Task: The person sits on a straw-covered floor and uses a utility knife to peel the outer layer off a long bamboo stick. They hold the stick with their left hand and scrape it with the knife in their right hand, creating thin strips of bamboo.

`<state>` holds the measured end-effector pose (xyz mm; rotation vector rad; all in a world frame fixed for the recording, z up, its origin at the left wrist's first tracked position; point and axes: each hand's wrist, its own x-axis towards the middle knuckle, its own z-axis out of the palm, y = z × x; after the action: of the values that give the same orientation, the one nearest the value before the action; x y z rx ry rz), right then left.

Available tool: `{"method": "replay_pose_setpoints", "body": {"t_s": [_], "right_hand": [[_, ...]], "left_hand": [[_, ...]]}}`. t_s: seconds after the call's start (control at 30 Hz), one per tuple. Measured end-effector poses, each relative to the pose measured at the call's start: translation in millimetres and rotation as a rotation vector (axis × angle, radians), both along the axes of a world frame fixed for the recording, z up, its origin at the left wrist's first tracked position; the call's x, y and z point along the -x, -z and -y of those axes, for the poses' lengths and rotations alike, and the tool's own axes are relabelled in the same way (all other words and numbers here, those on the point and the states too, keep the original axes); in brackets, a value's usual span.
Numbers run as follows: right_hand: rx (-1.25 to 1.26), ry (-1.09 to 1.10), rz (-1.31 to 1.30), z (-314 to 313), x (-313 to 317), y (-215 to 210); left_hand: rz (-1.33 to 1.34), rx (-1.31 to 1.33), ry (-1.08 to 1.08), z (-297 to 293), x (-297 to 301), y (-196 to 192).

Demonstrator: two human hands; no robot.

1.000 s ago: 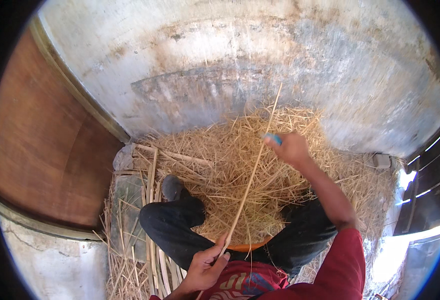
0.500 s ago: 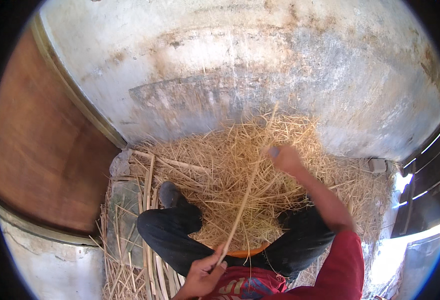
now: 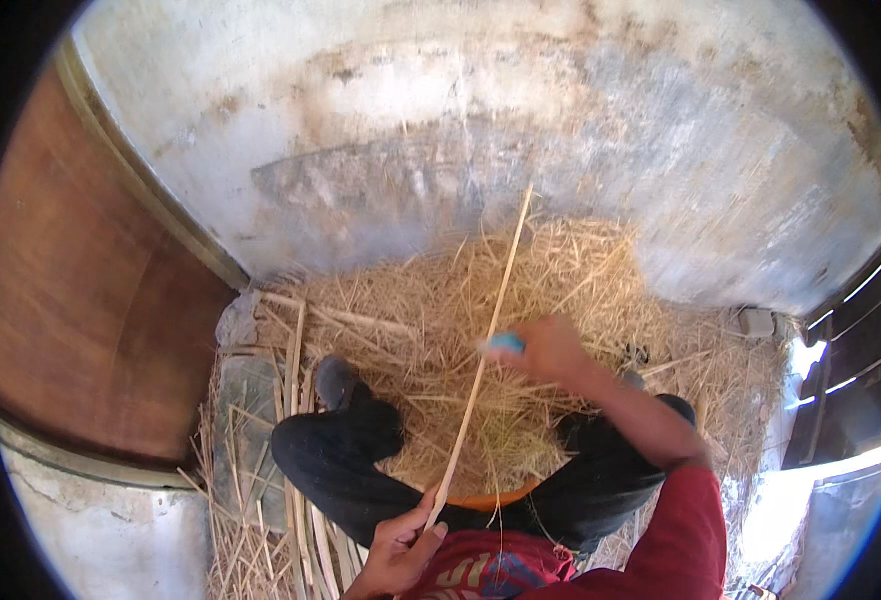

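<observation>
We pinch the strip (image 3: 465, 420) in our left hand (image 3: 400, 553) — our right hand (image 3: 552, 350), well apart, grips a blue tool (image 3: 506, 343) near its middle.

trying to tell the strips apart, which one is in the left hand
The long pale strip slanting up from the left hand past the right hand; the strips beside the left leg lie unheld.

The strip (image 3: 468, 412) looks like matt wood, the wall (image 3: 380, 200) rough, trousers (image 3: 325, 465) cloth.
</observation>
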<state>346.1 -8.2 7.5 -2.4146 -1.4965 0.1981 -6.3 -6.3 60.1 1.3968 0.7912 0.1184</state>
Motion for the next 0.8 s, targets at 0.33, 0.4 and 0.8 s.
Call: {"method": "replay_pose_setpoints", "body": {"t_s": [0.33, 0.4, 0.8], "right_hand": [[-0.182, 0.685, -0.031, 21, -203, 20], [-0.347, 0.841, -0.054, 45, -228, 27], [-0.164, -0.374, -0.018, 23, 65, -34]], "left_hand": [[-0.328, 0.032, 0.404, 1, 14, -36], [-0.209, 0.099, 0.33, 7, 29, -17], [0.433, 0.664, -0.177, -19, -30, 2]]}}
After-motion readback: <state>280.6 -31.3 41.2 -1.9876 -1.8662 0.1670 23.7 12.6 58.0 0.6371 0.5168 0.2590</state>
